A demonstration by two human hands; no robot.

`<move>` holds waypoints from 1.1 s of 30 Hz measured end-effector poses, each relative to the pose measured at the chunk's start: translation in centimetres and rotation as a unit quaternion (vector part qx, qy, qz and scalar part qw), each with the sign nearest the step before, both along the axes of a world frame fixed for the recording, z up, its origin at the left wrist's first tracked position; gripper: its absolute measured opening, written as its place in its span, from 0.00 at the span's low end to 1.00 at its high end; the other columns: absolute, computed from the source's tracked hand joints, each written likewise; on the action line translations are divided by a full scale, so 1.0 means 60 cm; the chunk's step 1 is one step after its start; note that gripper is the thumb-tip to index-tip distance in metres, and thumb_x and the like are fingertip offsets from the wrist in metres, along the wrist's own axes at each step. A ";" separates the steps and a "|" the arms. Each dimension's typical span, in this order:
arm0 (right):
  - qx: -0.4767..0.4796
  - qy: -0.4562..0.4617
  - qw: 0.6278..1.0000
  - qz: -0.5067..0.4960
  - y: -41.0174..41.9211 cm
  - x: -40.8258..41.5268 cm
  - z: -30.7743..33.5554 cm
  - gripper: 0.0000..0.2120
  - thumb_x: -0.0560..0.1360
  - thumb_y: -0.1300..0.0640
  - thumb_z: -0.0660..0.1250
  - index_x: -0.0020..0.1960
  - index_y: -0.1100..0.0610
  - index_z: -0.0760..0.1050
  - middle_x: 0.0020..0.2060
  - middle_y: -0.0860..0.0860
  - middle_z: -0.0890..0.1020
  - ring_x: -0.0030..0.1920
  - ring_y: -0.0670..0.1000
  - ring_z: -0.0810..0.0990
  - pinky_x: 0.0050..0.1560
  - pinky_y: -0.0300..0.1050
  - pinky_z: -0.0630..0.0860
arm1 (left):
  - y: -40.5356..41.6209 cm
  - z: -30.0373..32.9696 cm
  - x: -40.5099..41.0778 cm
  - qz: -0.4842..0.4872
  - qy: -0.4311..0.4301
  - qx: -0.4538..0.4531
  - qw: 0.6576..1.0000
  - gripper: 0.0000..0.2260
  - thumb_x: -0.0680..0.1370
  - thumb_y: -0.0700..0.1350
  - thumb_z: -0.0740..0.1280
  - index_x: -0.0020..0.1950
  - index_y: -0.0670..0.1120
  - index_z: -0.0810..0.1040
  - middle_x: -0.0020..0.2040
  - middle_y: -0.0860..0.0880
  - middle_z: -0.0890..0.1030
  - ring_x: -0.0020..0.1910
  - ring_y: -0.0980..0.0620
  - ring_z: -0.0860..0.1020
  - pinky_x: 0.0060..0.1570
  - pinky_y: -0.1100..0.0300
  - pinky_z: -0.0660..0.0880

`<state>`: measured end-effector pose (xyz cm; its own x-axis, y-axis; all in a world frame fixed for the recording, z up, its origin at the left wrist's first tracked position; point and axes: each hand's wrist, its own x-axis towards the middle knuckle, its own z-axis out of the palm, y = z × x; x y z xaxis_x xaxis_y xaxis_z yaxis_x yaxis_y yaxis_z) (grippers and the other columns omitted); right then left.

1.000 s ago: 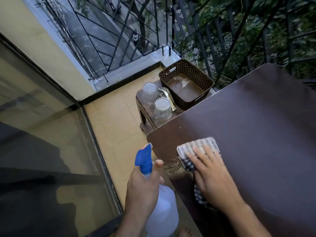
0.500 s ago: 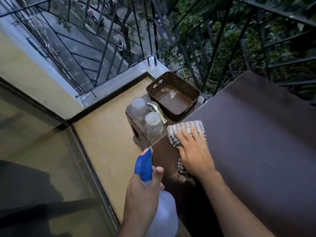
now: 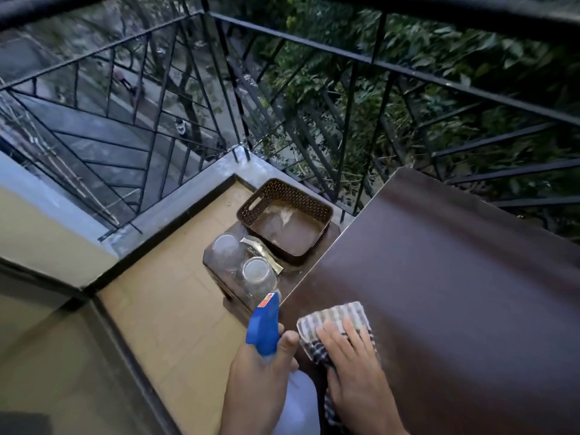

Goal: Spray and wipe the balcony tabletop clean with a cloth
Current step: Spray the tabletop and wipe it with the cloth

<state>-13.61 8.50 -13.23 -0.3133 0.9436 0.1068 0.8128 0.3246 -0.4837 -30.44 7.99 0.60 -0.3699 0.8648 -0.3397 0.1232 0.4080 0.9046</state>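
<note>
The dark brown tabletop (image 3: 455, 293) fills the right half of the view. My right hand (image 3: 354, 368) lies flat on a checked grey-and-white cloth (image 3: 332, 318), pressing it onto the table's near left corner. Part of the cloth hangs over the near edge. Just left of the table, my left hand (image 3: 254, 381) grips a white spray bottle (image 3: 298, 403) with a blue trigger head (image 3: 263, 324), held off the tabletop with the nozzle pointing away from me.
A low brown stool (image 3: 226, 296) left of the table carries two upturned glasses (image 3: 248, 265), a shiny packet and a brown perforated basket (image 3: 282, 196). Black balcony railing (image 3: 314, 120) runs behind the table and stool. Tan floor tiles lie left; a glass door frame runs lower left.
My right hand pushed the cloth forward along the table's left edge, then pulled it back to the near corner. The view tilted up toward the railing. My left hand kept the bottle.
</note>
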 end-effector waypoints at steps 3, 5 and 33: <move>0.027 -0.003 1.000 0.011 -0.019 0.000 -0.004 0.25 0.74 0.55 0.61 0.71 0.52 0.71 0.68 0.47 0.78 0.72 0.56 0.71 0.69 0.58 0.65 | 0.004 0.007 0.004 0.000 0.025 0.003 1.000 0.31 0.64 0.73 0.65 0.50 0.48 0.78 0.32 0.48 0.83 0.31 0.61 0.81 0.35 0.71 0.71; 0.065 0.026 0.998 0.004 -0.038 -0.003 -0.011 0.20 0.82 0.53 0.53 0.72 0.52 0.69 0.68 0.48 0.78 0.73 0.55 0.69 0.72 0.55 0.63 | 0.002 0.012 0.008 0.001 0.023 0.006 1.000 0.33 0.61 0.70 0.62 0.53 0.47 0.78 0.32 0.46 0.83 0.32 0.58 0.82 0.37 0.65 0.72; -0.298 0.735 0.501 -0.347 0.227 -0.049 0.164 0.21 0.66 0.65 0.72 0.59 0.61 0.80 0.48 0.65 0.86 0.41 0.64 0.86 0.39 0.54 0.83 | 0.235 0.050 -0.055 -0.071 -0.051 0.094 0.992 0.42 0.55 0.75 0.74 0.51 0.41 0.77 0.30 0.50 0.80 0.26 0.58 0.77 0.36 0.61 0.75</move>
<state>-16.53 22.12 -3.40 0.1153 0.7729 -0.6239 -0.7461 -0.3472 -0.5681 -33.72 22.09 3.62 -0.2114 0.9573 -0.1972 0.0716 0.2164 0.9737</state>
